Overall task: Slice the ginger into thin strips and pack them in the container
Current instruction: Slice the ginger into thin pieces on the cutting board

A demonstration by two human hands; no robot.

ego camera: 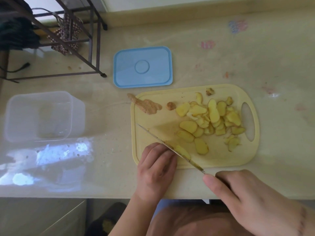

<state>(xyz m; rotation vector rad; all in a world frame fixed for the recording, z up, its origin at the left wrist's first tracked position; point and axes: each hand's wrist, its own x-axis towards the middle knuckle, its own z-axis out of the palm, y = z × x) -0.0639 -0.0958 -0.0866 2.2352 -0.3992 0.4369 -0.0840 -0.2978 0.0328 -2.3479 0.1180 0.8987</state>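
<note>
A pale yellow cutting board (219,160) lies on the counter with a heap of yellow ginger slices (213,118) on its right half. An unpeeled ginger piece (146,104) rests at the board's upper left edge. My right hand (252,201) grips the handle of a knife (163,142), whose blade runs diagonally across the board's lower left. My left hand (156,166) holds a piece of ginger against the blade with curled fingers; a fresh slice (183,151) leans on the blade's right side. The clear empty container (39,116) stands far left, its blue lid (143,67) lying behind the board.
A dark metal rack (76,40) with a checked cloth stands at the back left of the counter. The counter's front edge (68,196) runs just below my hands. Small ginger scraps (210,91) lie at the board's top.
</note>
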